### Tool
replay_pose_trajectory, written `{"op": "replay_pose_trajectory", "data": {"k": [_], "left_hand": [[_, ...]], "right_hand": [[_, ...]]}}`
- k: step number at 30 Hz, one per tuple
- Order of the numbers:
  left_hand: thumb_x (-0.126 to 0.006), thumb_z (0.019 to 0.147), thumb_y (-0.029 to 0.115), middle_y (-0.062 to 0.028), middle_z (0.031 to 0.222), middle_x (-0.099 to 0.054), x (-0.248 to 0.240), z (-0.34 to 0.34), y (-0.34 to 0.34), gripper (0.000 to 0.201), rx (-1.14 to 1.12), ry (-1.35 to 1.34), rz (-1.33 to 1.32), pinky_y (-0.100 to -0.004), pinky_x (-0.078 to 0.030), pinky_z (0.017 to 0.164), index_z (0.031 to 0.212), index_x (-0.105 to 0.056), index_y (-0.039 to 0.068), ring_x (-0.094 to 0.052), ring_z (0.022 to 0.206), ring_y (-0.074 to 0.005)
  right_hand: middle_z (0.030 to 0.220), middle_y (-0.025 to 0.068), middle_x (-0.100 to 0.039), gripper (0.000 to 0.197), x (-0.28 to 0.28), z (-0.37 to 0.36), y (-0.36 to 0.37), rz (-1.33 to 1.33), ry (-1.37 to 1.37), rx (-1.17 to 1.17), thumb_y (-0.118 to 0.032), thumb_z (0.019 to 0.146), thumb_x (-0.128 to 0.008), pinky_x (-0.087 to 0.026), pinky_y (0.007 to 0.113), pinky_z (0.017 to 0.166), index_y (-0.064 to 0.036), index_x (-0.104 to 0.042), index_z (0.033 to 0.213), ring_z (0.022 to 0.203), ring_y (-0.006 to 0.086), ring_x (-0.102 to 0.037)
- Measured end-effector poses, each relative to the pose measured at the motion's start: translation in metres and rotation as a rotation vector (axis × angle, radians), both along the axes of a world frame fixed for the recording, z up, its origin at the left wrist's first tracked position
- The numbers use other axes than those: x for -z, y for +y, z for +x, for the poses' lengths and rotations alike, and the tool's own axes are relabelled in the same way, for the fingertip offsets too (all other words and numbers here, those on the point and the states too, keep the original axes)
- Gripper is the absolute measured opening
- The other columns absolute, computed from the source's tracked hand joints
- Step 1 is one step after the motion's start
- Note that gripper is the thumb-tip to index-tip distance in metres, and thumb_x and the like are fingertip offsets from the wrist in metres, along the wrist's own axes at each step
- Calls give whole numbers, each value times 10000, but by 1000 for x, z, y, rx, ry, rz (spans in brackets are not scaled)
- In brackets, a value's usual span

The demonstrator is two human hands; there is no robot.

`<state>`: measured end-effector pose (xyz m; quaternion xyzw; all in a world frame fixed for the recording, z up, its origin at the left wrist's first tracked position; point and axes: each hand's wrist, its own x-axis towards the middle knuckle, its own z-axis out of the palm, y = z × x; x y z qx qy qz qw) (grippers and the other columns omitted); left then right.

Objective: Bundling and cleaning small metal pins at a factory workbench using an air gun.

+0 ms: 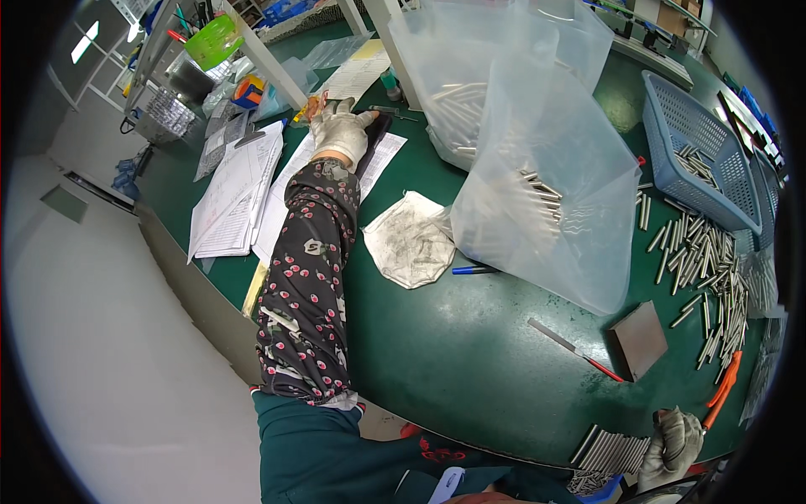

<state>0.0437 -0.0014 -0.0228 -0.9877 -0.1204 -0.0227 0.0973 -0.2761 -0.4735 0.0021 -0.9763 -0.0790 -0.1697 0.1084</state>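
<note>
On the green table, a stack of papers lies along the left edge. Our left hand, in a pale work glove, reaches toward the far edge, fingers spread apart over a dark flat case; we cannot tell whether they press on it. Nearer the middle of the table we see a grubby white cloth and a blue pen. Next come cloudy plastic containers with metal rods inside, then a red-handled tool beside a grey block. A neat row of rods sits at the near edge, toward the right corner. Just beside it is our gloved right hand, fingers curled together; we cannot tell whether they grip anything. Along the right edge lie loose rods, a blue basket and an orange-handled tool.
</note>
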Motion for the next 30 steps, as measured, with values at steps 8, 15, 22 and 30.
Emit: {"op": "replay_pose_trajectory", "data": {"k": [8, 15, 22, 30], "left_hand": [[-453, 898, 206, -37, 1426, -307, 3, 0, 2, 346, 14, -10, 7, -452, -118, 1099, 1195, -550, 353, -227, 1337, -273], [-454, 900, 232, -40, 1416, -322, 4, -1, 1, 324, 28, -17, -4, -446, -122, 1095, 1182, -563, 348, -239, 1331, -272], [-443, 904, 231, -50, 1407, -334, 5, 1, -6, 321, 73, 2, 1, -438, -136, 1085, 1177, -568, 346, -251, 1325, -269], [-504, 774, 3, -59, 1391, -365, -3, -17, 22, 497, 116, -194, 33, -375, -216, 1072, 1152, -591, 314, -304, 1297, -278]], "right_hand": [[785, 81, -580, 219, 6, 1, 0, -11, -6, 21, 62, 653, -649, -434, 354, 724, -45, -619, 841, 789, 257, -564], [788, 77, -569, 211, 5, 0, 0, 65, 57, 16, 61, 653, -634, -421, 364, 722, -44, -609, 834, 788, 253, -552], [763, 83, -558, 156, 0, 5, 9, -7, 6, 34, 46, 682, -616, -418, 361, 700, -39, -601, 813, 762, 258, -549], [786, 92, -571, 141, 0, 6, 9, -82, -34, -10, 39, 700, -614, -420, 367, 704, -32, -597, 820, 783, 269, -556]]}}
